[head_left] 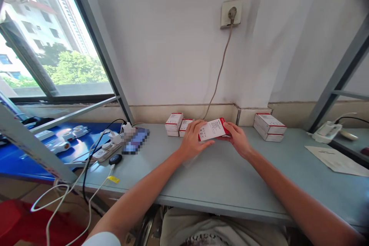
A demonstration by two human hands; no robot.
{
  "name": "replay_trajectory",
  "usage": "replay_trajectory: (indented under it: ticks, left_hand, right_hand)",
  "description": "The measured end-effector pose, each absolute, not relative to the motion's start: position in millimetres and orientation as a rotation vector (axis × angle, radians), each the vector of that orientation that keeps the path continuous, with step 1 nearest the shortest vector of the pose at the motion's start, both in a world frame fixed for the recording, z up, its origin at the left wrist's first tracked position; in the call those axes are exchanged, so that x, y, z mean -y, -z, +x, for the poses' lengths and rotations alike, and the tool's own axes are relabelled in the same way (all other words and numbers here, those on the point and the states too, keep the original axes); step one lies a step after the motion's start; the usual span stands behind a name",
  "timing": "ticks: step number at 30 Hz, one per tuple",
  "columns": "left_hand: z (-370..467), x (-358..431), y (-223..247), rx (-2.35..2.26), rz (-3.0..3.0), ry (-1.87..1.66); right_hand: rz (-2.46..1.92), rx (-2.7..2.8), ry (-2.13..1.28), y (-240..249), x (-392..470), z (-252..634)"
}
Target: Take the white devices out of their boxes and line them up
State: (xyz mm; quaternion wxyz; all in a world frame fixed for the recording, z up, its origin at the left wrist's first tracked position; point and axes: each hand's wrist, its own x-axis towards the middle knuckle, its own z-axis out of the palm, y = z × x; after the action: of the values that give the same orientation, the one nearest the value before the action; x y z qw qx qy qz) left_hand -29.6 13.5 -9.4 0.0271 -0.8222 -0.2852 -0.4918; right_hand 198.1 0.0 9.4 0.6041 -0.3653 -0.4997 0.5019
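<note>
A red and white printed box (212,129) is held between my two hands above the grey desk. My left hand (192,141) grips its left end, thumb stretched along the lower side. At the right end, my right hand (238,138) has its fingers closed on the red edge. Something clear and thin, perhaps plastic film, shows faintly below my left hand. Behind that hand stand small stacked white boxes with red edges (174,122) and another such box (186,125). Two larger stacked boxes (270,124) sit to the right of my right hand.
On the left of the grey desk (219,184) are a power strip (107,151), a blurred phone (136,141), a black round device (115,159) and loose cables. A paper sheet (337,159) and a white adapter (326,132) lie at the right. Metal posts flank the desk.
</note>
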Motion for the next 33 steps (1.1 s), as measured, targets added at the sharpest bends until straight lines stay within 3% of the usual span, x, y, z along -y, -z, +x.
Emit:
replay_trajectory:
  ticks: [7, 14, 23, 33]
  left_hand:
    - [-32, -18, 12, 0.831, -2.441, 1.373]
    - [-37, -15, 7, 0.892, -2.480, 1.513]
    - [-39, -16, 6, 0.901, -2.481, 1.669]
    - [-39, -14, 6, 0.951, -2.565, 1.588]
  right_hand:
    - [-0.825, 1.207, -1.222, -11, 4, 199]
    - [-0.872, 1.115, -1.227, -10, -4, 208]
    - [-1.058, 1.369, -0.656, 6, -27, 228]
    - [-1.073, 1.514, -0.525, 13, -30, 225]
